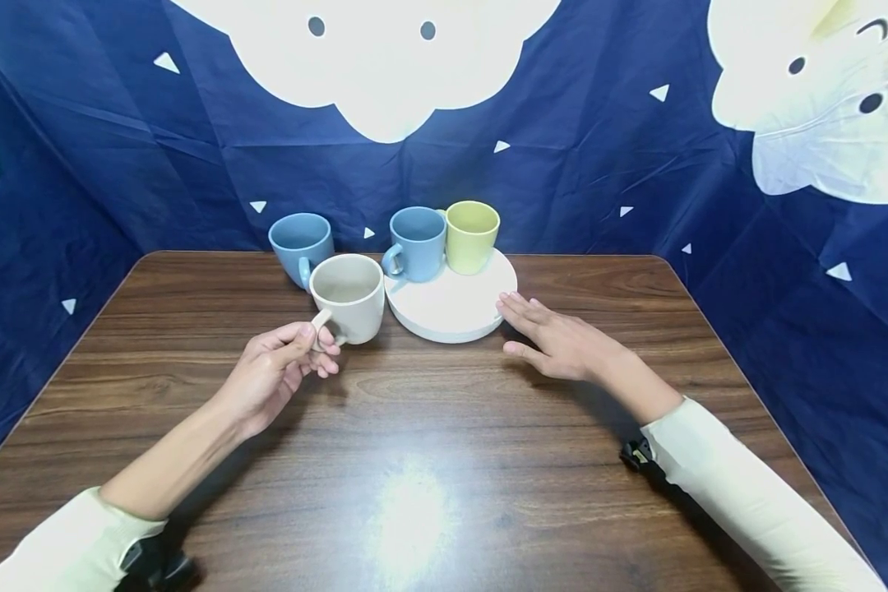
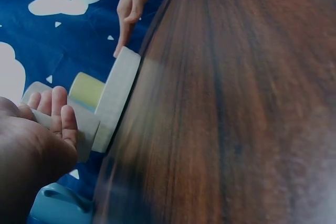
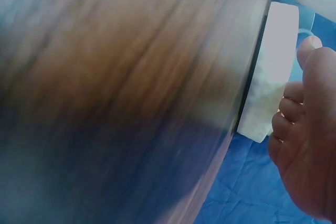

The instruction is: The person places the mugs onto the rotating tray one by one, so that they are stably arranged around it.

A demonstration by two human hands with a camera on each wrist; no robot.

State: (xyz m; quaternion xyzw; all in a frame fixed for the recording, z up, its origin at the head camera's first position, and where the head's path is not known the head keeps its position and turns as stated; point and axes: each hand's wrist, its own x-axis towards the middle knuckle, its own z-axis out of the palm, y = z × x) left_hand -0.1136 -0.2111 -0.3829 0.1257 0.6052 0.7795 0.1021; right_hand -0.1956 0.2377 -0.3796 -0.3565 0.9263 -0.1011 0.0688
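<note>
My left hand [image 1: 277, 362] pinches the handle of a cream mug [image 1: 358, 308] between thumb and fingers. The mug is upright, just left of a round white tray [image 1: 451, 316], and in the left wrist view it overlaps the tray's side. On the tray's back part stand a blue mug [image 1: 422, 242], handle to the left, and a yellow-green mug [image 1: 474, 238] side by side. Fingers extended, my right hand [image 1: 558, 341] has its fingertips right at the tray's right rim; the right wrist view shows this hand [image 3: 307, 124] beside the tray's pale side wall [image 3: 273, 56].
A second blue mug [image 1: 299, 238] stands on the brown wooden table [image 1: 444, 411] behind the cream mug, which partly covers it. Dark blue cloth [image 1: 585, 181] with white cloud figures hangs along the table's back and sides. A bright light reflection lies on the near tabletop.
</note>
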